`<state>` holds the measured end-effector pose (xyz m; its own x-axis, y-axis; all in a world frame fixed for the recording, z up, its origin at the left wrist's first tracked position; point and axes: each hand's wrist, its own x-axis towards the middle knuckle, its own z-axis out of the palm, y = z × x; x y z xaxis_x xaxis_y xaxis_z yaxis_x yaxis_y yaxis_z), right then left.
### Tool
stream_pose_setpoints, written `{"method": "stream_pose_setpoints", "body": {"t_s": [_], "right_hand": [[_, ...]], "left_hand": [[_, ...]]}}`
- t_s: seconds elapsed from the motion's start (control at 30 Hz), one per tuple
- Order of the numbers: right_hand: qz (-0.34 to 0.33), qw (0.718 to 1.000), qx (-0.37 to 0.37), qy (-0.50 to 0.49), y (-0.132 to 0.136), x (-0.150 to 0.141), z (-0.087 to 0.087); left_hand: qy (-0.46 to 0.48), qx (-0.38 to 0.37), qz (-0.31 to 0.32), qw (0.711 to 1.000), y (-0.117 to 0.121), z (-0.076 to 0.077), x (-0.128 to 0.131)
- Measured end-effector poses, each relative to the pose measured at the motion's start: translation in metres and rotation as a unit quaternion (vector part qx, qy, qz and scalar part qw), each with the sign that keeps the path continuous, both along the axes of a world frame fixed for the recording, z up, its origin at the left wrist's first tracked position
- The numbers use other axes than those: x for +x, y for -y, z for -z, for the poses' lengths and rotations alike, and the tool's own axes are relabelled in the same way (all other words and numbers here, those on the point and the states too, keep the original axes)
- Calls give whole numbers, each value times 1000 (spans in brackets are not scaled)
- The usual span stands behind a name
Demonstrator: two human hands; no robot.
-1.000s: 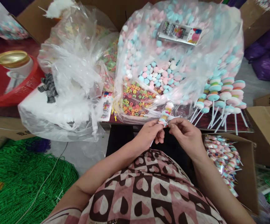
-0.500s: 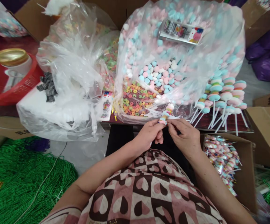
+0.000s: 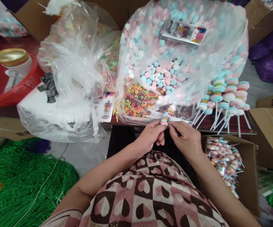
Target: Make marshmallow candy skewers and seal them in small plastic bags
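Observation:
At the front edge of the table, a marshmallow candy stick (image 3: 167, 116) leans up and to the right, banded in pink, blue, white and orange. My left hand (image 3: 151, 134) is closed round its lower end, thumb on top. Close against that end, my right hand (image 3: 184, 135) pinches with thumb and forefinger; what lies between those fingertips is too small to make out. Several white sticks (image 3: 154, 114) lie behind my hands. Beyond them, loose pastel candies (image 3: 158, 75) and ring-shaped candies (image 3: 138, 101) spill at the mouth of a large clear bag (image 3: 136, 34).
Finished candy sticks (image 3: 229, 94) are piled at the table's right edge. Below stands a cardboard box (image 3: 247, 170) of wrapped ones. To the left are a plastic bag (image 3: 77, 75), a red basket (image 3: 30, 78) and green bead strings (image 3: 20, 183) on the floor. A card pack (image 3: 183, 31) rests on the big bag.
My right hand has shifted very slightly left, toward the candy stick. My left hand and the candy stick hold almost the same position.

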<state>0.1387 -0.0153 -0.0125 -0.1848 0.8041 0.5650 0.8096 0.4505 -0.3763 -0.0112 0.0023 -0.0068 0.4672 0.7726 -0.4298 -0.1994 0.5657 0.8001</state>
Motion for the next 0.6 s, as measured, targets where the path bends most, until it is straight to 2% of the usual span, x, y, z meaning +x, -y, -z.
{"method": "stream_pose_setpoints", "body": {"t_s": [0.2,0.43,0.6], "right_hand": [[28,999,12,10,-2,0,0],[-3,999,-40,-30,0,-1,0],[4,999,-31,-36,0,-1,1]], "left_hand": [[-2,3,1,1000,2,-5,-1],[-12,6,-12,1000,1,-4,0],[-17,12,-3,1000,1,-3,0]]}}
